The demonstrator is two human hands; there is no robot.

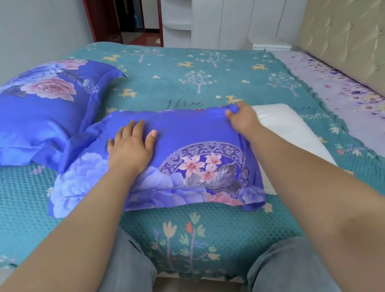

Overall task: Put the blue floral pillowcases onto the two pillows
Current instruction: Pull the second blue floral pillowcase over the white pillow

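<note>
left hand [130, 147] lies flat on the half-covered white pillow [290, 132] mid-bed to pin it while the right hand [240, 118] pinches the blue floral pillowcase [186, 150] far edge, finished pillow [31, 110] left of it

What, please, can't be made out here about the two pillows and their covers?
- Head view: white pillow, left end hidden by the near pillowcase.
- Far pillowcase: cut by the left edge.
- Right hand: fingers curl into the hem, tips hidden.
</note>
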